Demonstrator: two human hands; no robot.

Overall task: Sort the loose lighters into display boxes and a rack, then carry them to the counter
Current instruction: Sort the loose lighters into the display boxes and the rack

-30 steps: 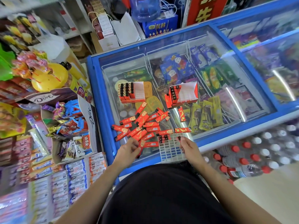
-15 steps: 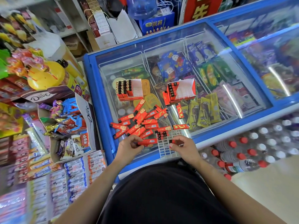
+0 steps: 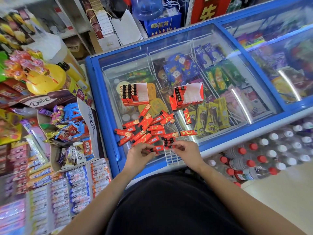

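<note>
Both display boxes (image 3: pixel 133 94) part-filled, rack (image 3: pixel 169 146) barely loaded, most loose lighters (image 3: pixel 145 128) piled on freezer lid (image 3: pixel 108 92); left hand (image 3: pixel 138 154) fingers and right hand (image 3: pixel 188 150) fingers each pinch one lighter.

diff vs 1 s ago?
Both hands closed in over the rack: left hand picked a lighter off the pile's near edge, right hand now pinches one at the rack. Both display boxes and the loose pile unchanged.
</note>
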